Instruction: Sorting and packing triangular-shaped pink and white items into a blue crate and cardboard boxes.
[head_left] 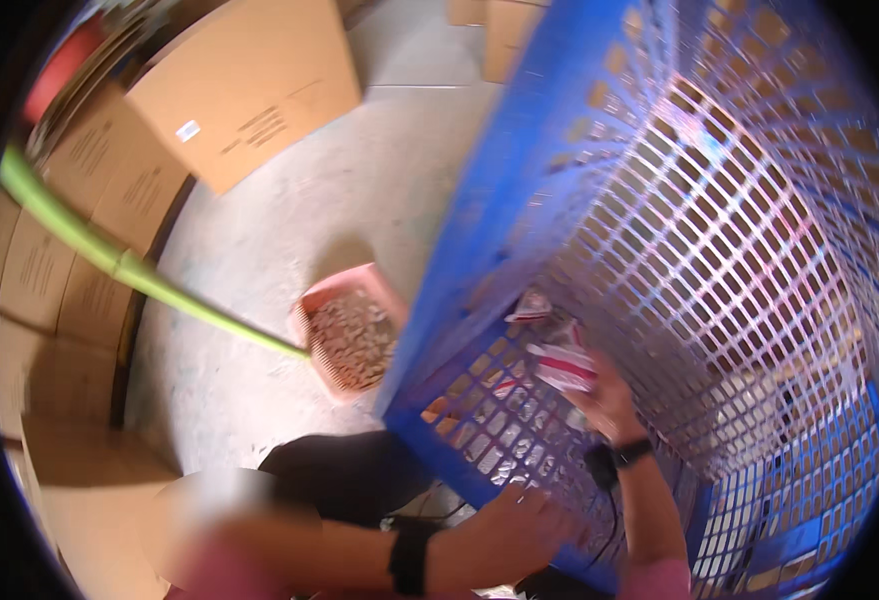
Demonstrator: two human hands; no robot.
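Note:
A large blue plastic basket (464,235) with lattice walls stands tilted on the right, its inside facing me. My right hand (607,402) reaches into it, fingers closed on a white packet with a red stripe (562,370). Another small red-and-white packet (531,306) lies just beyond, against the lattice. Nearer to me, my left hand (504,535) is at the basket's lower near side. Motion smears its fingers, and whether it grips anything does not show. Both wrists wear black bands.
On the floor left of the blue basket sits a pink basket (387,290) filled with small brownish pieces. A green pole (174,290) slants down to its edge. Cardboard boxes (249,85) stand along the left and back. My dark-clothed leg (344,475) is beside the basket's near corner.

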